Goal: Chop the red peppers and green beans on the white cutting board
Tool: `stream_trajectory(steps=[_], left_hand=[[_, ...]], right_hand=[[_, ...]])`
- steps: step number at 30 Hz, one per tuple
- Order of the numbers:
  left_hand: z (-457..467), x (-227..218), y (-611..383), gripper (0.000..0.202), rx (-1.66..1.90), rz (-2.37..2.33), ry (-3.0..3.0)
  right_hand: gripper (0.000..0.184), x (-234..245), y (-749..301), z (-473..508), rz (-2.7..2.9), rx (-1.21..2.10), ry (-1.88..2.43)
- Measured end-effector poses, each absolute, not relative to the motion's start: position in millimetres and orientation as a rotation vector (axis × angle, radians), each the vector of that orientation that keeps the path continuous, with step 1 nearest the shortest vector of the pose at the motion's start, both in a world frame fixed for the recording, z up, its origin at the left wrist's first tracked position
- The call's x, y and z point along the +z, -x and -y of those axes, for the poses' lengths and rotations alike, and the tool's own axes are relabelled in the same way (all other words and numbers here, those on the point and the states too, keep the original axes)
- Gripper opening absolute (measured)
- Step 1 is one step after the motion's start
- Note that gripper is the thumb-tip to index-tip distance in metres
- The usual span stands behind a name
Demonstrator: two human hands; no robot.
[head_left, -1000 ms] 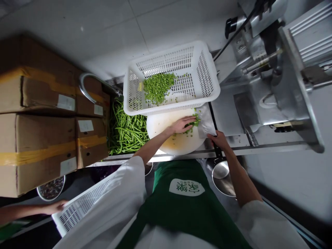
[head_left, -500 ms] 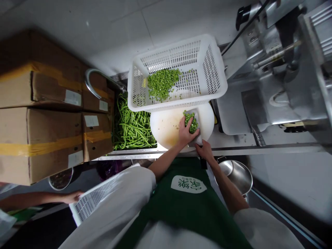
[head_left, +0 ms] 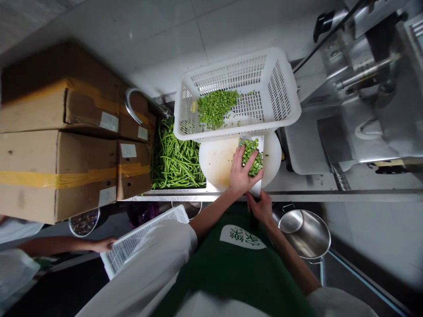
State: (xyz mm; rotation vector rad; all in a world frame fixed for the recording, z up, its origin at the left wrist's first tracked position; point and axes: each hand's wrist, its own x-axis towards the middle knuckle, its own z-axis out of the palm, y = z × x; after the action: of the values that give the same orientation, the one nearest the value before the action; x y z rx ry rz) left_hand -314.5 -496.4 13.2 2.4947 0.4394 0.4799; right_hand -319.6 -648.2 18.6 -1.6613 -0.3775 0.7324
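Note:
My right hand (head_left: 260, 206) is closed round the black handle of a cleaver, close to the counter's front edge. The cleaver's broad blade (head_left: 260, 141) lies nearly flat over a round white cutting board (head_left: 216, 160) and carries a heap of chopped green beans (head_left: 253, 164). Spread over that heap are the fingers of my left hand (head_left: 243, 174), touching the pieces from the left side. Behind the board, a white slotted basket (head_left: 288, 116) holds more chopped beans (head_left: 216, 107). Long whole green beans (head_left: 180, 160) fill the sink left of the board.
Cardboard boxes (head_left: 86, 169) are stacked at the left, beside a curved faucet (head_left: 128, 103). Metal equipment (head_left: 370, 127) and a tray (head_left: 302, 149) stand on the right. Below the counter are a steel pot (head_left: 313, 233) and another person's hand (head_left: 104, 245) gripping a white basket (head_left: 112, 259).
The view has shifted, so the scene sits farther right. The blade shows more of its face, and the chopped beans on it are more visible. The other person's basket shows more fully.

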Motion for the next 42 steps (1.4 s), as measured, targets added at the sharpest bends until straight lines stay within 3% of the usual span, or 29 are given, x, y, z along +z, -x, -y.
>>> stream_trajectory(steps=[3,7,13,18,22,26,33,38,42], left_hand=[[468,51,310,0.073,0.56,-0.402,-2.558],[392,97,259,0.071,0.921,-0.419,-2.573],[258,110,176,0.066,0.997,-0.506,-2.495],[287,68,249,0.052,0.907,-0.384,-2.556],[367,1,306,0.046,0.507,-0.025,-2.6],[405,-47,277,0.061,0.451,-0.458,-2.59],[429,-57,270,0.056,0.277,-0.064,-2.523],[429,-55,305,0.062,0.592,-0.776,-2.478],[451,-65,287,0.059,0.509,-0.835,-2.484]], right_hand=[[0.033,62,311,625,0.418,0.734,1.556],[0.038,107,273,570,0.469,0.757,1.39],[0.041,98,257,613,0.373,0.756,1.509],[0.041,45,278,745,0.26,0.678,1.94],[0.043,4,288,798,0.098,0.669,2.055],[0.046,-32,278,796,0.077,0.731,2.056],[0.052,-82,255,764,0.151,0.791,1.828],[0.051,-92,246,748,0.203,0.824,1.797],[0.041,-83,245,717,0.307,0.895,1.846]])
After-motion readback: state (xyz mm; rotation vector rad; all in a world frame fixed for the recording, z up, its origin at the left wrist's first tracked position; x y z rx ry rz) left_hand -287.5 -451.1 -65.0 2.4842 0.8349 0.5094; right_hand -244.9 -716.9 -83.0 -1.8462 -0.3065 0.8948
